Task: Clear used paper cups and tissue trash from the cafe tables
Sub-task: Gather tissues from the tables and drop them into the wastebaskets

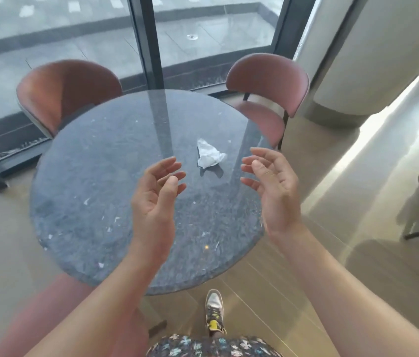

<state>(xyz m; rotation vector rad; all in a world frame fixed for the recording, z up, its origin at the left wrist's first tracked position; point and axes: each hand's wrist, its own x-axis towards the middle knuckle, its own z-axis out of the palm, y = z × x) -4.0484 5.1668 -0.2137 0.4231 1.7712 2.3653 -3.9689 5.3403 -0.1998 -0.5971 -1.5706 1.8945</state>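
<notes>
A round dark grey speckled stone table stands on a pale wood-look plank floor. Its polished top is scattered with small white flecks and mirrors the dark window frame as a stripe running from the far edge toward the middle. One crumpled white paper tissue lies directly on the top, right of centre in the far half, casting a small shadow on its near side. A tiny orange spot shows near the front edge; whether crumb or glint is unclear.

Crumpled white tissue, peaked and folded, lying on round grey speckled table, right of centre
</notes>
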